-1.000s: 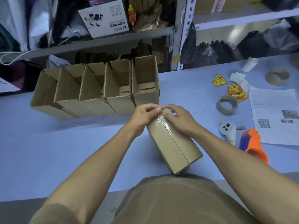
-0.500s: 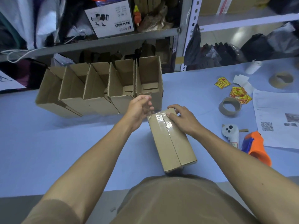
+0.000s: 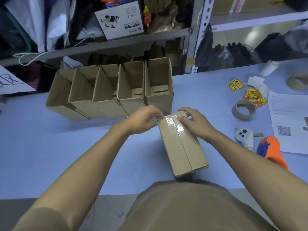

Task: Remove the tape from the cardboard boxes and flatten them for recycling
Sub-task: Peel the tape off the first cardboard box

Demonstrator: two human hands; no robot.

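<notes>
A closed brown cardboard box (image 3: 183, 147) lies lengthwise on the blue table in front of me. Clear tape (image 3: 173, 124) covers the far part of its top seam. My left hand (image 3: 143, 120) pinches a loose, crumpled end of that tape at the box's far left corner. My right hand (image 3: 193, 121) presses down on the far right part of the box top, thumb on the tape. Behind them stands a row of several open, empty cardboard boxes (image 3: 116, 90).
To the right on the blue table (image 3: 50, 155) lie a brown tape roll (image 3: 244, 110), yellow stickers (image 3: 253, 96), a white controller (image 3: 244, 136), an orange tape dispenser (image 3: 273, 151) and printed sheets (image 3: 288, 120). Cluttered metal shelves (image 3: 133, 42) rise behind the table.
My left hand left the box's far end, moved left, then returned pinching the loosened tape end. The box has turned a little straighter toward me. My right hand stayed on the box top.
</notes>
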